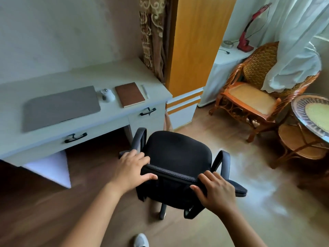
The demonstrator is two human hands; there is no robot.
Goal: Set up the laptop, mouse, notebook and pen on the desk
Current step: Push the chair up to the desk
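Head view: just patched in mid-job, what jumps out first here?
Front and centre, both hands grip the top of a black office chair's backrest: left hand at its left corner, right hand at its right. Behind it on the pale desk lie, left to right, a closed grey laptop, a white mouse, a brown notebook and a pen. A rattan armchair stands at the right.

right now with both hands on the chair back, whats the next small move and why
Probably roll the office chair left toward the desk opening. Both the left hand and right hand grip its backrest, and it stands off to the right of the closed laptop.
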